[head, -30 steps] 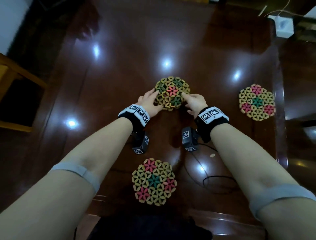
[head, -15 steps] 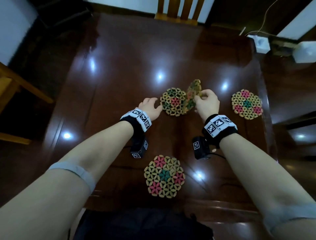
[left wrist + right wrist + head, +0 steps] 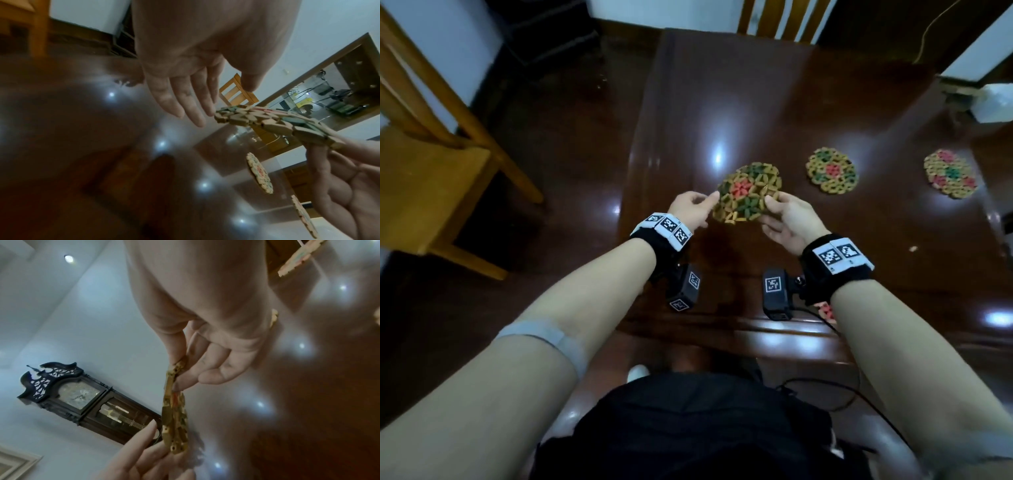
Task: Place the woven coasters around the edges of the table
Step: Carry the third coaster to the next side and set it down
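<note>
Room: dark glossy wood counter point(image 3: 756, 102) under ceiling spotlights that glared off its top, with pale walls, a yellow wooden chair point(image 3: 431, 171) off to the left and a dark pendulum clock point(image 3: 82, 400) on the wall in the right wrist view.
Held coaster: a woven coaster point(image 3: 748, 193) in tan, green and red hung in the air above the counter, tilted, between the two hands.
Right hand: the right hand point(image 3: 789, 222) pinched the coaster's right edge between thumb and fingertips point(image 3: 180, 384), the other fingers loosely curled beneath.
Left hand: the left hand point(image 3: 688, 209) was spread with straight fingers point(image 3: 195, 110), the tips at the coaster's left edge; whether they quite touched it, the pictures did not settle.
Coasters lying flat: a second coaster point(image 3: 831, 175) lay on the counter to the right of the held one, and a third coaster point(image 3: 950, 178) lay further right, near the counter's right edge; the two were well apart.
Near edge: a scrap of a fourth coaster point(image 3: 825, 310) showed behind the right forearm, close to the counter's front edge, mostly hidden.
Far right: a white box point(image 3: 993, 102) stood beyond the counter's corner.
</note>
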Action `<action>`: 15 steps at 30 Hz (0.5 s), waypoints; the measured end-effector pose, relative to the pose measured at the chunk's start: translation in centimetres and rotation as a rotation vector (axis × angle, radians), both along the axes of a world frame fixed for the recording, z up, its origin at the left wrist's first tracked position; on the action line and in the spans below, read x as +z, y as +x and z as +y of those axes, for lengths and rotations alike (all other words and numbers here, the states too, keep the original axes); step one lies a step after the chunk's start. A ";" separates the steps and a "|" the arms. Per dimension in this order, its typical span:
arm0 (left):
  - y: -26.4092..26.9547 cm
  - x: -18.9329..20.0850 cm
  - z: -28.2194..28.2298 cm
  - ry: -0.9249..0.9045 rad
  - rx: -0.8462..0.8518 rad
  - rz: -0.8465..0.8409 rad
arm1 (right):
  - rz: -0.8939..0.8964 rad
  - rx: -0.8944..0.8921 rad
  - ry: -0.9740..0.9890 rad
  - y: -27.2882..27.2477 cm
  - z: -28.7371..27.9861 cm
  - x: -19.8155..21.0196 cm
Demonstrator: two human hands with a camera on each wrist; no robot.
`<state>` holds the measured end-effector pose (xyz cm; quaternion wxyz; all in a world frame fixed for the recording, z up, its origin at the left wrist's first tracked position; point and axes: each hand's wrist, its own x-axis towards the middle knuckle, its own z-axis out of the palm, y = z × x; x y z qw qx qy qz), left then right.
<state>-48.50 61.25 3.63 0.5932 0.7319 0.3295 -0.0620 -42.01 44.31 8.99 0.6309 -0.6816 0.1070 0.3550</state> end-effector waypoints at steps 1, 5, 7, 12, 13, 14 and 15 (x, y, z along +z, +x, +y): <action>-1.6 -0.1 1.0 -0.031 -0.019 0.035 | 0.015 0.017 0.022 -1.5 1.1 -0.1; -5.2 -0.4 4.2 -0.239 -0.010 0.015 | 0.032 0.047 0.049 -5.3 4.3 -0.2; -6.2 -0.6 5.4 -0.236 0.053 -0.033 | 0.035 0.022 0.016 -6.4 5.3 -0.2; -6.3 -1.1 7.2 -0.154 0.035 -0.069 | 0.005 -0.033 -0.079 -6.8 6.8 -1.1; -6.0 -1.0 7.4 -0.153 0.034 -0.075 | 0.008 -0.053 -0.080 -6.6 7.0 -1.4; -5.5 -1.0 7.8 -0.169 0.045 -0.078 | 0.011 -0.078 -0.076 -6.2 7.1 -1.8; -5.0 -1.0 8.1 -0.206 0.073 -0.081 | 0.020 -0.100 -0.066 -5.7 7.3 -2.0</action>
